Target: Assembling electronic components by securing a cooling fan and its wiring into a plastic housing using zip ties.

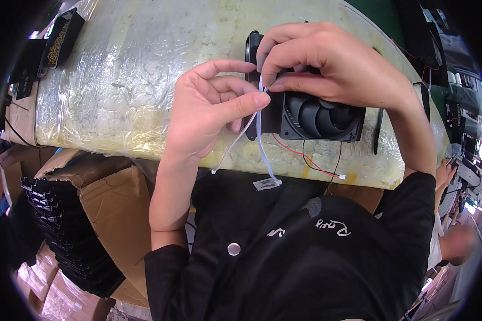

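Note:
A white flat cable (261, 136) hangs between my hands over the near edge of the table, with a small labelled tag (263, 184) by its lower end. My left hand (211, 101) pinches it between thumb and a bent finger, the index finger stretched above. Just above that grip, the fingertips of my right hand (326, 64) close on the cable's upper part. A thinner pale wire (233, 144) with a small white plug runs down from the same spot. Below my right hand lies a black cooling fan (324, 119), beside a long black frame part (253, 43) that my fingers partly cover.
Red and black wires (305, 160) end in a white connector near the table's front edge. Crinkled clear film covers the table (118, 91). A black tray of small brassy parts (64, 37) stands far left. A cardboard box (118, 208) holds stacked black parts. Another person (455, 243) is at right.

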`<state>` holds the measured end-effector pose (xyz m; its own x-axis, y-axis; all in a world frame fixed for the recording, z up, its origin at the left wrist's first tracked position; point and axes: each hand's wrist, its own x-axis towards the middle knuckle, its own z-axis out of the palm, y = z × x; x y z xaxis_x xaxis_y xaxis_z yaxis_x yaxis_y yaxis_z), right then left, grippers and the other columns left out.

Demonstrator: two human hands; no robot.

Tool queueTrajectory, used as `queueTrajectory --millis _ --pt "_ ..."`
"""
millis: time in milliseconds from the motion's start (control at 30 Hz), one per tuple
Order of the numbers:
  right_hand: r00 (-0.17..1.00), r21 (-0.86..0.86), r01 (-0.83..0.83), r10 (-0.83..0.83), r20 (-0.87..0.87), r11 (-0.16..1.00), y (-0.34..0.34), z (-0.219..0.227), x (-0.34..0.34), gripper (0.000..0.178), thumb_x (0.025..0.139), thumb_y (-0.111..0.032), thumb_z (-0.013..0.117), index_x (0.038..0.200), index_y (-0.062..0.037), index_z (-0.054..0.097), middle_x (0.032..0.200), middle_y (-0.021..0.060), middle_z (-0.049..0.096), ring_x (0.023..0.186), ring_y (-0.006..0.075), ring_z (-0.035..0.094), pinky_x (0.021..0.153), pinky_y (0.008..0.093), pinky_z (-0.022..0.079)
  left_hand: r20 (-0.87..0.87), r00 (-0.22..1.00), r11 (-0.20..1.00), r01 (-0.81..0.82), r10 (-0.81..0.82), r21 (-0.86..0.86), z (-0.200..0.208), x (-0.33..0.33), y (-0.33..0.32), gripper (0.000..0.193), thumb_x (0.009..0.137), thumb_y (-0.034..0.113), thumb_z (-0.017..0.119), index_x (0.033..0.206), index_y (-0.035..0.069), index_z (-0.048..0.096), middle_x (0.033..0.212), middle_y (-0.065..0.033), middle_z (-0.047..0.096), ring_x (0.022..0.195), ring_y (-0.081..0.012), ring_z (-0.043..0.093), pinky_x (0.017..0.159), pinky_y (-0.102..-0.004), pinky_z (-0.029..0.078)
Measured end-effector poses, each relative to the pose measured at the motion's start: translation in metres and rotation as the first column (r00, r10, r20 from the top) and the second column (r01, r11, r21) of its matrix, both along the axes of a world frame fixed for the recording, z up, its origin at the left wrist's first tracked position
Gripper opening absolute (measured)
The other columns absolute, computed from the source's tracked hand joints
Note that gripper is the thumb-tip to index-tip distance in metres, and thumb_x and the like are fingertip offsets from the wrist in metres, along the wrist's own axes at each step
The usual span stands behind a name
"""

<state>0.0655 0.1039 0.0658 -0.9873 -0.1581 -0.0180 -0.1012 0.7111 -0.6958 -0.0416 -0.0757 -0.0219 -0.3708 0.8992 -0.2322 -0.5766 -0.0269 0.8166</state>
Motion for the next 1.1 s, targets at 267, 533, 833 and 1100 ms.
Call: queueTrajectory --millis 267,533,833,1100 --pt "0.995 0.039 -0.04 0.037 0.089 0.998 -0.002 0.009 -0.004 0.011 0.079 -0.004 0.071 0.086 0.0004 0.062 0.084 0.0085 0.059 0.071 0.0255 0.057 0.065 0.0346 0.045 -0.196 0.98 1.0 0.019 -0.017 0.004 0.002 -0.001 0.005 0.036 0.075 -0.002 0.081 0.104 -0.011 0.061 0.079 -0.014 0.07 0.053 -0.0067 0.057 0.044 -0.0193 0.042" --pt "0.999 -0.003 0.017 -0.016 0.039 1.0 -0.007 -0.006 0.023 0.015 0.081 -0.006 0.071 0.087 0.0023 0.06 0.084 0.0115 0.059 0.075 0.0279 0.057 0.069 0.0357 0.045 -0.32 0.947 0.982 0.067 -0.007 0.177 -0.008 0.013 -0.008 0.012 0.082 -0.004 0.073 0.094 -0.007 0.072 0.084 -0.0082 0.068 0.06 -0.006 0.058 0.049 -0.0187 0.042" --pt "0.999 0.016 0.034 -0.034 0.008 0.999 -0.016 -0.01 0.032 0.014 0.083 -0.005 0.067 0.09 0.0021 0.058 0.09 0.0121 0.059 0.08 0.0283 0.056 0.075 0.035 0.046 -0.521 0.839 0.968 -0.023 0.155 0.251 -0.012 0.027 -0.01 0.009 0.079 -0.007 0.071 0.087 -0.004 0.072 0.083 -0.0039 0.064 0.059 -0.0025 0.055 0.051 -0.0189 0.04" --pt "0.997 -0.221 -0.068 0.076 0.028 0.973 -0.017 -0.014 0.036 0.014 0.085 -0.013 0.069 0.081 -0.0039 0.058 0.088 0.0051 0.061 0.085 0.0198 0.055 0.088 0.0358 0.038 -0.749 0.589 0.939 -0.049 0.304 0.342 -0.023 0.025 -0.004 0.01 0.072 -0.01 0.069 0.078 -0.003 0.067 0.079 -0.0032 0.059 0.059 -0.0037 0.056 0.052 -0.0189 0.043"
